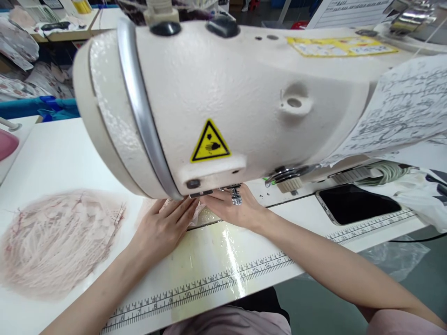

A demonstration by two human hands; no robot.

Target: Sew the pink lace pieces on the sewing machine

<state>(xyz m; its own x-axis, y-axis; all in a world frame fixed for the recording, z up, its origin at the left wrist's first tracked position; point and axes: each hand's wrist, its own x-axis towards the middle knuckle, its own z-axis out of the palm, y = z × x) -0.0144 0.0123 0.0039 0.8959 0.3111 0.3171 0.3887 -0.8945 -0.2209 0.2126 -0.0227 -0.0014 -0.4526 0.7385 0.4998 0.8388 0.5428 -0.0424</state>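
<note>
Under the head of a white sewing machine (237, 97), a piece of pale pink sheer fabric (198, 217) lies on the machine bed, mostly covered by the hands and the head. My left hand (165, 228) rests palm down on this fabric, its fingers stretched forward and its fingertips partly behind the machine. My right hand (239, 209) reaches in from the right close to the needle area and touches the fabric's right side. The machine hides most of its fingers, so their grip does not show. The needle and presser foot are out of sight.
A heap of pale pink lace (63, 242) lies on the table at left. To the right are a dark-screened phone (358, 204), coiled cord (384, 173) and white cloth (405, 195). A ruler strip (202, 287) follows the front edge. Handwritten paper (405, 107) hangs on the machine.
</note>
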